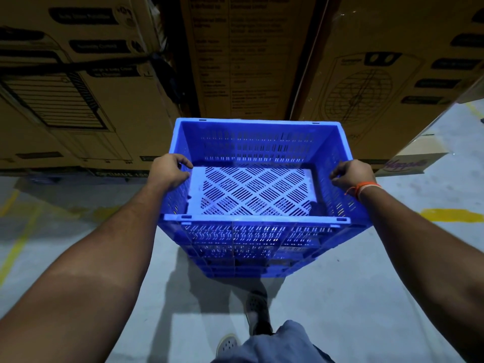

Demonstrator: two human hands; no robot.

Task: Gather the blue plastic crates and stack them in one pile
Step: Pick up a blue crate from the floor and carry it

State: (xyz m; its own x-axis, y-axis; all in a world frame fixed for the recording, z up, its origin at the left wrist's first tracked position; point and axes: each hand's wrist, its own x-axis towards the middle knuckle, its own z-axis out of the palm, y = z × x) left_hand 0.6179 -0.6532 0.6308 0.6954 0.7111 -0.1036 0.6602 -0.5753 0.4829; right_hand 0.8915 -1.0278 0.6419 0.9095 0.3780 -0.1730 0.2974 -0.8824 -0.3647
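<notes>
Blue crate [251, 189], long axis 9-to-3, topping pile; left hand [170, 171] at 9, right hand [351, 174] at 3, each grip curled closed over a short-side rim, equally near.

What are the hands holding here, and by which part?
Both hold the top blue crate: left hand on its left rim, right hand on its right rim.
</notes>
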